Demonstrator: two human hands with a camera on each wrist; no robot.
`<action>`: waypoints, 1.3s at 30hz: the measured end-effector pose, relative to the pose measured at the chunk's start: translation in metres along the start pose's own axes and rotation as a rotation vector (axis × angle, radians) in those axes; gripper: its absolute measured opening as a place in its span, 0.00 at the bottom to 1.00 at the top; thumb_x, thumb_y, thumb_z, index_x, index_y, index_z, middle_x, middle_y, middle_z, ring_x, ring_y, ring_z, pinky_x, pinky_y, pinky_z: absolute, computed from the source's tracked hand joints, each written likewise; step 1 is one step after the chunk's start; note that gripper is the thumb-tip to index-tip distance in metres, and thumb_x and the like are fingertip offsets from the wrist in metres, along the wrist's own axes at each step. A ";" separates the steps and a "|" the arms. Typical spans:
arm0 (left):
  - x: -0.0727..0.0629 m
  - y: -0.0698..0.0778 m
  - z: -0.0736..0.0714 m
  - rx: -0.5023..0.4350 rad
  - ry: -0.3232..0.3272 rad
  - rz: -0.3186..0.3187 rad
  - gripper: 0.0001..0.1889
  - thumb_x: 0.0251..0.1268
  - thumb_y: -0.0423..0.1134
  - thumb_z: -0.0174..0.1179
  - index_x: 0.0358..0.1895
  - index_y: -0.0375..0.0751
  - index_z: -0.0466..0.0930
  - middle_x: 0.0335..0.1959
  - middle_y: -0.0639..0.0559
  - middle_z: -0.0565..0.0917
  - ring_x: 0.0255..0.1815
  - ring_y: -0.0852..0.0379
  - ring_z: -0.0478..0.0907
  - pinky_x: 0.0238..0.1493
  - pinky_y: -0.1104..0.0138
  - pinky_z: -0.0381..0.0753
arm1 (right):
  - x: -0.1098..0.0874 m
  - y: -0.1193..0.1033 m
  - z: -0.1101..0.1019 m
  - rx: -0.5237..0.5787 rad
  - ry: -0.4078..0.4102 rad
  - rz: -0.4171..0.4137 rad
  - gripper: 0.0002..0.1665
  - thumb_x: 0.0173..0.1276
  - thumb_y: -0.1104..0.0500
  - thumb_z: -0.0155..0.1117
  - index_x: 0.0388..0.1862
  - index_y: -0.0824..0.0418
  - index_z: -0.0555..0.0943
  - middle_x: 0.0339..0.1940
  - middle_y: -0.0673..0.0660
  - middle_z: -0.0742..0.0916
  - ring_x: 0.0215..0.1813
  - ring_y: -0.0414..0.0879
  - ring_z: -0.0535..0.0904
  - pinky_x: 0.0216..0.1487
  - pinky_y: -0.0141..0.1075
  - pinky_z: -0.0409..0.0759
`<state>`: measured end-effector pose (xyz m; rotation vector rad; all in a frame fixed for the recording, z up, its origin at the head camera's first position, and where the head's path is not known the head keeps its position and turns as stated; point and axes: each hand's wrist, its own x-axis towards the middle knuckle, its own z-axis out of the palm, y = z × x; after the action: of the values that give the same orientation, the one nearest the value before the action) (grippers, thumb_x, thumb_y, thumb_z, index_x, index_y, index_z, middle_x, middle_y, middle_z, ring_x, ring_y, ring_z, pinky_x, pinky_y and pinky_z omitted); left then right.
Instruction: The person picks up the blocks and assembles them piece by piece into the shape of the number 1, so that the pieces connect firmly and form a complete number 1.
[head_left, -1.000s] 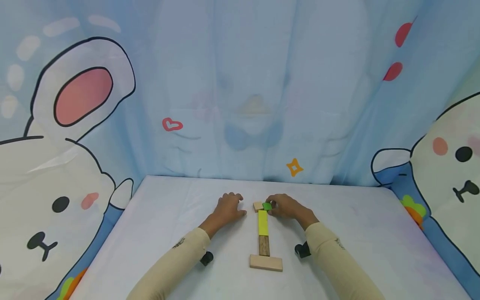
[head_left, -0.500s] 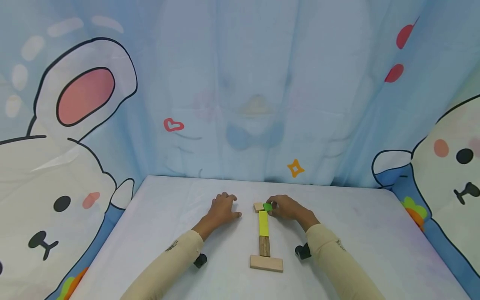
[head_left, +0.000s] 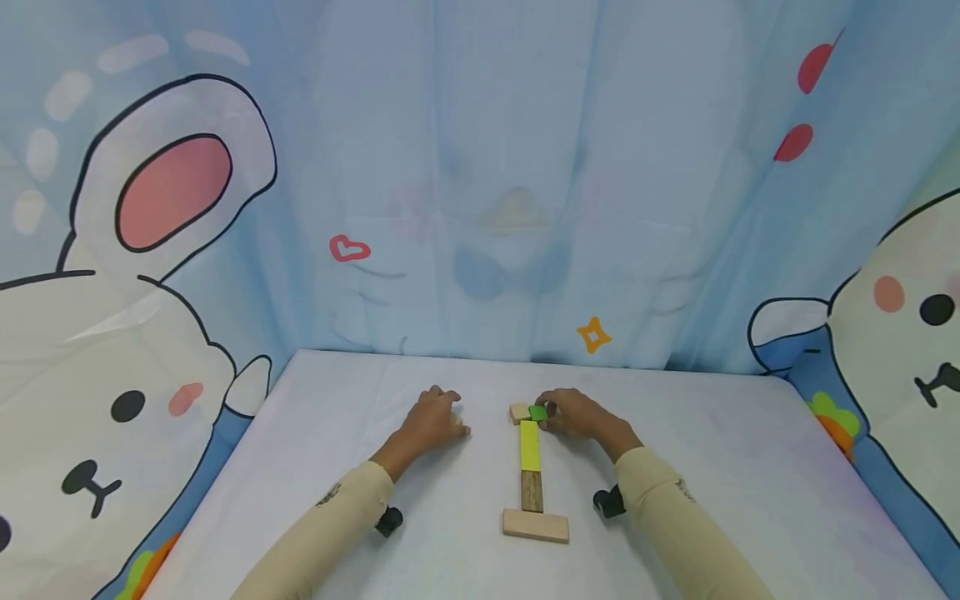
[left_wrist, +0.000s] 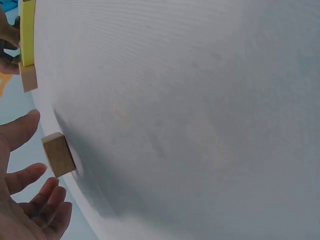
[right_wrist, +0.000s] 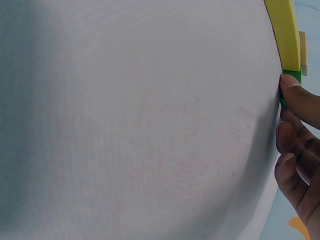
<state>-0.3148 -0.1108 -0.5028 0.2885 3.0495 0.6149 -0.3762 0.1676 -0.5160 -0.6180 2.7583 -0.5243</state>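
My right hand [head_left: 576, 414] pinches a small green block [head_left: 537, 412] at the far end of a row of blocks. Left of it sits a small plain wooden block [head_left: 519, 412]. A long yellow block [head_left: 529, 446] runs toward me from that pair, followed by a dark brown block [head_left: 532, 492] and a wide pale wooden block [head_left: 536, 526] laid crosswise. My left hand [head_left: 429, 422] is apart from the row, on its left, fingers spread. In the left wrist view, a brown wooden block [left_wrist: 59, 154] stands close to its fingertips; the head view mostly hides this block.
A white cloth covers the table [head_left: 675, 533]. Behind it hangs a light blue curtain [head_left: 510, 317] with cartoon prints. Small dark wrist cameras [head_left: 609, 502] show under both sleeves.
My left hand has moved left, away from the row of blocks. The right hand stays at the green block, and the blocks keep their arrangement.
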 end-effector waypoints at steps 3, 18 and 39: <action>-0.002 -0.003 -0.001 0.006 0.006 -0.004 0.29 0.58 0.48 0.73 0.62 0.40 0.78 0.55 0.37 0.78 0.51 0.46 0.76 0.52 0.53 0.79 | 0.000 0.001 0.001 0.002 0.001 -0.003 0.21 0.67 0.58 0.70 0.58 0.60 0.81 0.45 0.55 0.85 0.48 0.48 0.79 0.56 0.50 0.78; -0.005 -0.015 -0.003 0.000 -0.089 -0.031 0.28 0.61 0.49 0.71 0.61 0.43 0.77 0.44 0.44 0.82 0.39 0.54 0.76 0.43 0.58 0.78 | -0.002 -0.001 -0.001 0.004 -0.002 -0.012 0.21 0.68 0.58 0.70 0.58 0.60 0.81 0.44 0.55 0.85 0.47 0.47 0.78 0.56 0.49 0.78; -0.005 -0.018 0.000 -0.054 -0.128 -0.041 0.24 0.63 0.47 0.70 0.59 0.42 0.78 0.43 0.48 0.86 0.38 0.56 0.78 0.43 0.58 0.78 | 0.001 0.002 0.002 -0.002 0.008 -0.023 0.21 0.67 0.58 0.71 0.57 0.59 0.81 0.44 0.54 0.85 0.48 0.47 0.79 0.56 0.49 0.78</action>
<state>-0.3133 -0.1280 -0.5095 0.2529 2.9038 0.6485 -0.3767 0.1685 -0.5187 -0.6504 2.7626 -0.5298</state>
